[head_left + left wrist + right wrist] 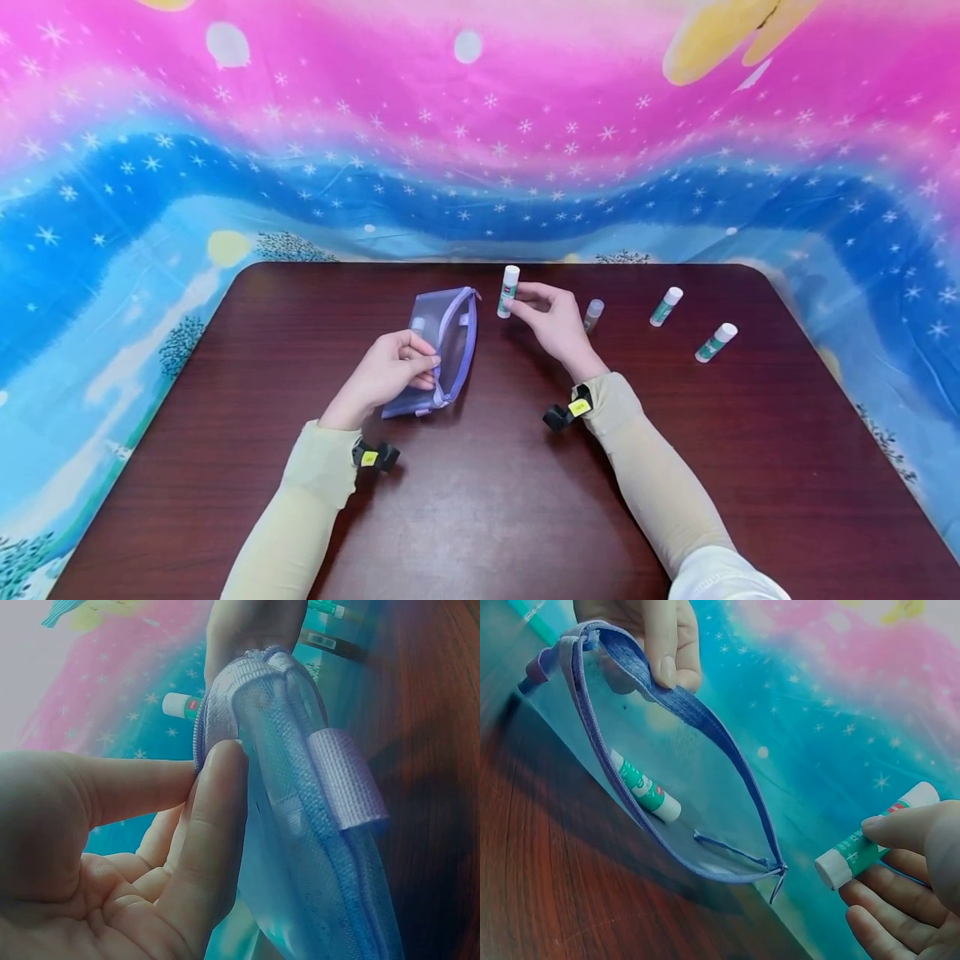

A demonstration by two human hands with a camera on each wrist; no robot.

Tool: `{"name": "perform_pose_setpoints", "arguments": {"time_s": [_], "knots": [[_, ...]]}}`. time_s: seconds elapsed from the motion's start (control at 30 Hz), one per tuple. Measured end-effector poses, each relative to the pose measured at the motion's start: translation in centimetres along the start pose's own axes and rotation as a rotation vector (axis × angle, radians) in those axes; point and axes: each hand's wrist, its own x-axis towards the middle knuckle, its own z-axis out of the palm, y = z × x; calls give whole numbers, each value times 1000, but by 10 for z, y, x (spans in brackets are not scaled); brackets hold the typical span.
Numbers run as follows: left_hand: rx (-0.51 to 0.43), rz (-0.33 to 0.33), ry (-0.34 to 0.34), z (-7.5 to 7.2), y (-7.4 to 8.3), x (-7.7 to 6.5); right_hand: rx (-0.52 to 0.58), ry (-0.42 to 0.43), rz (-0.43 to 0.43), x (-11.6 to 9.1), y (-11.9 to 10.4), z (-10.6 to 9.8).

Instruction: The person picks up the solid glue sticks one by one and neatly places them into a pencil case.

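My left hand (393, 367) pinches the zipper edge of a see-through purple mesh pouch (405, 398) and keeps its mouth parted. Inside the pouch, in the right wrist view, lies a green and white glue stick (646, 789). My right hand (553, 323) holds another glue stick (508, 292) upright between thumb and fingers, just right of the pouch's opening. The thumb presses across its green label in the right wrist view. The pouch's zipper pull (778, 885) hangs at the far corner of the mouth.
Behind my right hand stands a glue stick with a clear cap (594, 312). Farther right are two green and white glue sticks, one nearer the back (666, 307) and one nearer the right edge (716, 342). A printed cloth (480, 192) hangs behind the dark wooden table (480, 500).
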Motion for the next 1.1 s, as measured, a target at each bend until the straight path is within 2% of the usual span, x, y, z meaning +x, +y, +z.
{"name": "perform_pose_setpoints", "arguments": {"time_s": [1.1], "knots": [[-10,-5,-10,2,-1,1,5,-31,-8,-7,-19,-1]]}}
